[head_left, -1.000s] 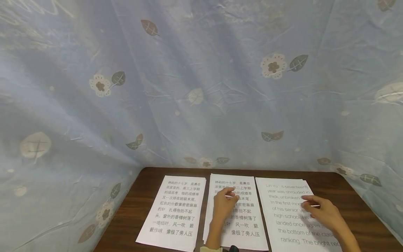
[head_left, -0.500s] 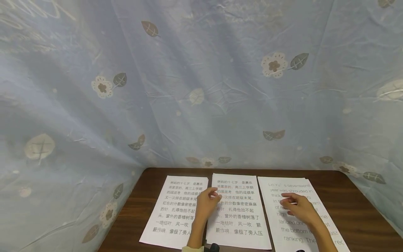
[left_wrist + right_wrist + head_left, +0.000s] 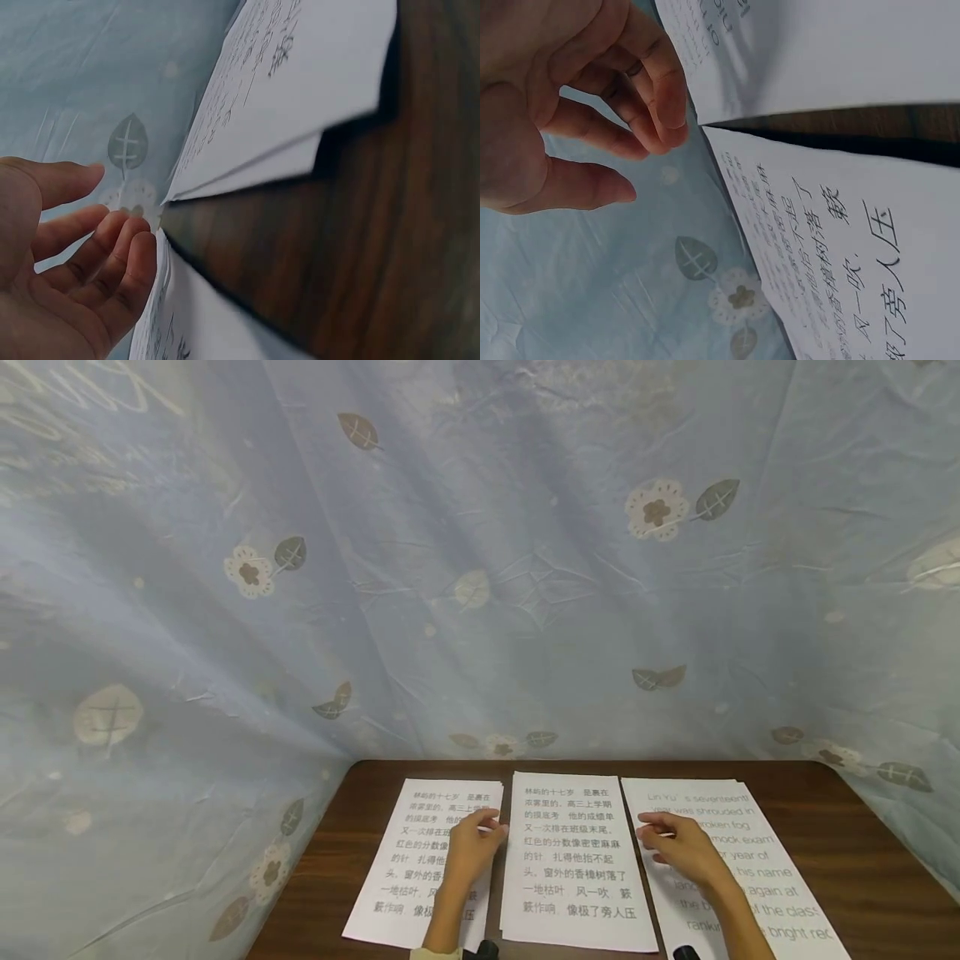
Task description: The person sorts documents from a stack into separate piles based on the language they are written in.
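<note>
Three stacks of printed paper lie side by side on a dark wooden table. My left hand (image 3: 470,849) hovers over the right edge of the left stack (image 3: 397,868), which bears Chinese print. Over the left part of the English-printed right stack (image 3: 780,877) hangs my right hand (image 3: 682,850). The middle stack (image 3: 570,868), also in Chinese, lies between both hands. In the left wrist view the fingers (image 3: 112,262) are loosely bent with nothing held. The right wrist view shows relaxed fingers (image 3: 660,90) and thumb apart, with nothing between them.
The brown table (image 3: 847,852) has rounded back corners. A pale blue curtain (image 3: 480,568) printed with flowers and leaves hangs behind it and along its sides. Narrow gaps of bare wood separate the stacks. Lower sheets peek out beneath the top ones.
Both hands have moved left: the left from over the middle stack to the left stack's right edge, the right toward the right stack's left edge. The head view has shifted slightly.
</note>
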Demonstrator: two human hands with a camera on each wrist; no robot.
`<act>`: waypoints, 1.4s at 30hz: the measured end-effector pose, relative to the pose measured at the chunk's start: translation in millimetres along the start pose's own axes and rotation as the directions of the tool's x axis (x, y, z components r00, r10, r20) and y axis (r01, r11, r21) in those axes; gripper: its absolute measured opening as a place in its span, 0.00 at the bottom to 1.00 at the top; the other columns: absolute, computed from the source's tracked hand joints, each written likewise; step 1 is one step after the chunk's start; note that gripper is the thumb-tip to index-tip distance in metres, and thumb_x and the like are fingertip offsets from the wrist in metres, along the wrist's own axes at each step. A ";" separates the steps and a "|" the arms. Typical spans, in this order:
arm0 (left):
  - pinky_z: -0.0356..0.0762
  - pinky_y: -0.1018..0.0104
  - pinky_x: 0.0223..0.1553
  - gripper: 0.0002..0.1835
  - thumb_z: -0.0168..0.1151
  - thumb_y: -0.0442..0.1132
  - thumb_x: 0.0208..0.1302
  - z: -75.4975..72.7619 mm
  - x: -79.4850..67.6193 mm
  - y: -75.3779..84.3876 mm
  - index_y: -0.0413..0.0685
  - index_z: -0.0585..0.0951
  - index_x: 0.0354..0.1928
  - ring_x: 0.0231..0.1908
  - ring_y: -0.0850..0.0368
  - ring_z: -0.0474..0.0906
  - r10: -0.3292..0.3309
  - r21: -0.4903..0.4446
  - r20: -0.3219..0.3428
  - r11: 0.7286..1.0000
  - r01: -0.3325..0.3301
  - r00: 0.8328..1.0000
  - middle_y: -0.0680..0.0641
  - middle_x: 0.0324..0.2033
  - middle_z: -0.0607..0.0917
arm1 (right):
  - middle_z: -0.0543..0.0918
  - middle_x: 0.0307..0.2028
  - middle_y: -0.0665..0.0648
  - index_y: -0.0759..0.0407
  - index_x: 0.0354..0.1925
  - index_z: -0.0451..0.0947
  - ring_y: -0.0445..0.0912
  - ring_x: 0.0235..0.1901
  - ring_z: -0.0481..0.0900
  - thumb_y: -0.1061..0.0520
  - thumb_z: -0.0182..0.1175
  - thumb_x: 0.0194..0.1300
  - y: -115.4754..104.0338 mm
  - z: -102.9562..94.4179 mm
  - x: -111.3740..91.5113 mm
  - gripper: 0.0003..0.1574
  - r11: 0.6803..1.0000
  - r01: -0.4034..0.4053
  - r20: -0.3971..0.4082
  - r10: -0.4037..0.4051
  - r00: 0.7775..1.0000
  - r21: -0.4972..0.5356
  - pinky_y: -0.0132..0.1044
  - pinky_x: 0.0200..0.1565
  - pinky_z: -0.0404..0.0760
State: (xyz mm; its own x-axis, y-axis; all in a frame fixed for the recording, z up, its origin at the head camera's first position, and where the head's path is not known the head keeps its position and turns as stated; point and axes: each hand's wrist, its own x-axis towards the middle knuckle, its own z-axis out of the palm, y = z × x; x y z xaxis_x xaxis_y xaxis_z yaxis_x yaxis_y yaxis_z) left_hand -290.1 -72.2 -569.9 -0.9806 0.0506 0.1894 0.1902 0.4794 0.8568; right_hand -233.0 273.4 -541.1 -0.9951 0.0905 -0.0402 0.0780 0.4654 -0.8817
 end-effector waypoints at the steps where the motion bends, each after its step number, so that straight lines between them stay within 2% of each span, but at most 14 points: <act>1: 0.88 0.67 0.38 0.22 0.71 0.42 0.70 -0.8 0.1 -0.8 0.37 0.85 0.61 0.41 0.56 0.89 -0.003 0.004 -0.001 1.000 0.003 1.000 0.45 0.45 0.90 | 0.87 0.49 0.62 0.72 0.68 0.77 0.50 0.46 0.88 0.55 0.65 0.75 -0.9 0.9 -0.1 0.31 1.000 0.007 0.002 -0.007 1.000 0.000 0.38 0.45 0.91; 7: 0.87 0.66 0.39 0.21 0.71 0.43 0.71 -2.8 0.0 -3.0 0.40 0.86 0.61 0.42 0.56 0.89 -0.020 0.019 0.001 1.000 0.020 1.000 0.46 0.44 0.90 | 0.88 0.48 0.61 0.72 0.67 0.78 0.49 0.45 0.89 0.56 0.65 0.74 -0.1 3.9 0.5 0.30 1.000 0.004 -0.009 -0.004 1.000 -0.030 0.37 0.42 0.91; 15: 0.88 0.64 0.40 0.23 0.70 0.44 0.72 -2.7 -1.8 -2.0 0.37 0.85 0.61 0.41 0.56 0.88 -0.009 0.011 0.047 1.000 0.008 0.999 0.44 0.45 0.90 | 0.89 0.49 0.61 0.71 0.66 0.79 0.47 0.41 0.88 0.54 0.65 0.75 4.0 7.8 3.4 0.30 0.996 -0.011 -0.004 0.010 1.000 -0.084 0.38 0.39 0.89; 20: 0.88 0.65 0.39 0.22 0.70 0.43 0.71 -1.4 -2.2 -1.2 0.37 0.85 0.60 0.40 0.57 0.88 -0.004 0.027 0.053 1.000 0.002 0.999 0.45 0.45 0.90 | 0.88 0.48 0.60 0.71 0.66 0.79 0.46 0.39 0.88 0.53 0.65 0.75 5.3 10.5 4.6 0.30 0.996 -0.018 -0.002 0.018 1.000 -0.089 0.37 0.39 0.89; 26: 0.86 0.66 0.39 0.21 0.69 0.44 0.72 1.2 -2.9 -3.1 0.38 0.86 0.59 0.41 0.58 0.87 -0.007 0.058 0.092 0.998 0.002 0.996 0.46 0.45 0.89 | 0.88 0.46 0.60 0.71 0.65 0.79 0.46 0.36 0.86 0.54 0.65 0.74 8.7 15.9 3.9 0.29 0.995 -0.035 -0.009 0.034 0.999 -0.091 0.36 0.37 0.88; 30: 0.82 0.70 0.37 0.20 0.69 0.44 0.71 2.9 -4.0 -2.6 0.39 0.87 0.58 0.39 0.61 0.84 -0.013 0.090 0.099 0.996 0.004 0.995 0.49 0.41 0.89 | 0.87 0.45 0.62 0.73 0.64 0.79 0.46 0.36 0.86 0.56 0.66 0.73 11.7 20.1 5.7 0.29 0.994 -0.044 -0.008 0.044 0.999 -0.096 0.38 0.38 0.89; 36: 0.73 0.74 0.28 0.19 0.69 0.42 0.71 4.7 -3.8 -0.6 0.37 0.87 0.57 0.28 0.63 0.76 -0.019 0.116 0.123 0.993 0.004 0.992 0.53 0.29 0.84 | 0.89 0.41 0.61 0.75 0.60 0.81 0.46 0.34 0.85 0.58 0.66 0.71 15.1 24.3 7.3 0.26 0.992 -0.040 -0.026 0.037 0.999 -0.116 0.36 0.34 0.88; 42: 0.71 0.72 0.26 0.19 0.70 0.41 0.70 6.4 -4.6 -0.3 0.36 0.87 0.57 0.27 0.61 0.74 -0.015 0.142 0.126 0.990 -0.003 0.992 0.53 0.28 0.82 | 0.89 0.39 0.58 0.74 0.58 0.83 0.44 0.31 0.83 0.58 0.67 0.70 13.0 26.9 5.0 0.25 0.988 -0.026 -0.040 0.020 0.999 -0.150 0.33 0.30 0.83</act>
State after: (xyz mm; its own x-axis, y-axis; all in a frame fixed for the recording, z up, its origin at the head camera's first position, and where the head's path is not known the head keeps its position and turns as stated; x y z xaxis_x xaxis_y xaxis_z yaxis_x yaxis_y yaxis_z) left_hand -285.9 -67.0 -574.1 -0.9815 0.1536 0.1142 0.1844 0.5991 0.7791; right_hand -238.6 256.1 -565.4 -0.9900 0.1354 -0.0390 0.1122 0.5897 -0.7998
